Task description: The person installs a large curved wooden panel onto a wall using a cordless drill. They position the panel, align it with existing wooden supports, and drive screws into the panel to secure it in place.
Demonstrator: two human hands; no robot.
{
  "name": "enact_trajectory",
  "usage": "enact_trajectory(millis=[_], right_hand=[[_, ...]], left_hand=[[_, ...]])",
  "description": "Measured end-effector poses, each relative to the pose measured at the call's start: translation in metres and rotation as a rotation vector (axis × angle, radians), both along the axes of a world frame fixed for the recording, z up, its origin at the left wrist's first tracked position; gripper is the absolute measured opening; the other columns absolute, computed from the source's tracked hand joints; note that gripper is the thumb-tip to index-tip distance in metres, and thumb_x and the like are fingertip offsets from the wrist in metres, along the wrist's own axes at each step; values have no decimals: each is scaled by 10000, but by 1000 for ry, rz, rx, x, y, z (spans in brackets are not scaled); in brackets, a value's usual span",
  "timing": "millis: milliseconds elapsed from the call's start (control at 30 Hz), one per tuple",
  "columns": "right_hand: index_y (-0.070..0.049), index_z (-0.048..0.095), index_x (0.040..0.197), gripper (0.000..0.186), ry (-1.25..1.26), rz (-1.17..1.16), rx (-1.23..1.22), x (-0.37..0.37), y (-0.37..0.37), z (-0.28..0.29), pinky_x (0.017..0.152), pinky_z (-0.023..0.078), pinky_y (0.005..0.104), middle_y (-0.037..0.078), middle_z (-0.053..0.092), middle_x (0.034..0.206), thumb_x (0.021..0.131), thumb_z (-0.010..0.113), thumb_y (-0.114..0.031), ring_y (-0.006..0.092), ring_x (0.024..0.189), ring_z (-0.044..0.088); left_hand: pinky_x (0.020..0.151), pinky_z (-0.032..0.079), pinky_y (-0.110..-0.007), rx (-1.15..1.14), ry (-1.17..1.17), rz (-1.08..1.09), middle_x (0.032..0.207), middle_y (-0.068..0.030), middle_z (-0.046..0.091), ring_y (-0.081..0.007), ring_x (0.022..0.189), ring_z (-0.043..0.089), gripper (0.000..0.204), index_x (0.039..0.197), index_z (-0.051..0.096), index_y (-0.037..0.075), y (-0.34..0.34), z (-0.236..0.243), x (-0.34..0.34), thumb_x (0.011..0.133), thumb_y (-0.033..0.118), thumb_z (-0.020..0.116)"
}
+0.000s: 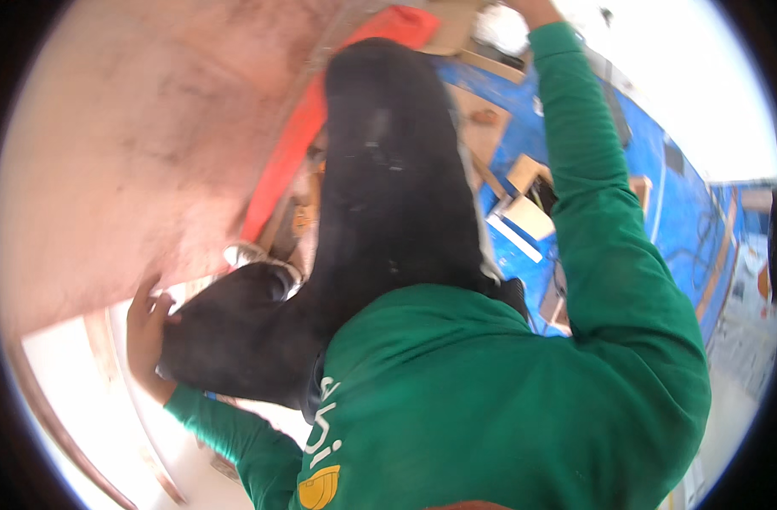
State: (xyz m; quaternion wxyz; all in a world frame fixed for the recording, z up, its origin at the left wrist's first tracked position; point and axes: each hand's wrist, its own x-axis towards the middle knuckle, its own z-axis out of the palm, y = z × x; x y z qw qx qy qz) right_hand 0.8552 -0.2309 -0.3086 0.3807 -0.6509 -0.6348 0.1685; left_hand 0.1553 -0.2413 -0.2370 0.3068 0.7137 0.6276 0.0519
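My left hand [150, 336] is at the lower left, beside my dark-trousered leg, its fingers somewhat spread near the edge of a large pinkish, mottled panel [91, 161]. My right hand [533, 12] reaches to the top edge of the picture; its fingers are out of view. Near it sits a white rounded object [499, 30] by cardboard-coloured pieces [490, 64]. A red strip [282, 157] runs along the panel, partly behind my leg, with a small orange object [303, 221] beside it.
A blue sheet [677, 229] covers the right side, bearing wooden offcuts [529, 217], a brown board [482, 119], a white strip [512, 238] and dark cables [707, 238]. Curved strips [65, 425] stand at the lower left.
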Motion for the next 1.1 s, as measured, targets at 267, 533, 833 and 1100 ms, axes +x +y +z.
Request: enact_trajectory(millis=[267, 533, 833, 1100], right_hand=[[-14, 768, 917, 283, -202, -318, -383, 54, -191, -208, 720, 581, 437, 191, 748, 875, 953, 672, -278, 276, 782, 736], [27, 756, 798, 297, -358, -307, -939, 23, -346, -370, 772, 598, 514, 219, 767, 865, 924, 644, -218, 447, 794, 746], [-105, 776, 1139, 287, -272, -614, -680, 10, -351, -419, 871, 590, 571, 226, 777, 1131, 1000, 604, -289, 458, 1051, 739], [-99, 630, 876, 140, 732, -991, -799, 28, -350, -425, 392, 371, 260, 17, 592, 680, 1011, 653, -131, 114, 500, 524]], left_hand=[[1022, 529, -372, 59, 30, 7, 1084, -71, 639, -189, 1036, 641, 516, 1568, 561, 99, 26, 72, -3, 1097, 299, 627], [1005, 499, -324, -243, 68, -236, 1088, -66, 659, -180, 1060, 638, 503, 1527, 565, 25, 99, 2, 73, 1073, 234, 629], [931, 543, -334, -264, 96, -281, 1076, -107, 751, -183, 1004, 699, 480, 1471, 606, 9, 102, -26, 75, 1034, 195, 671], [934, 553, -383, -153, 107, -75, 1093, -162, 763, -256, 1008, 708, 561, 1438, 646, 20, 77, 1, 63, 1017, 379, 738]])
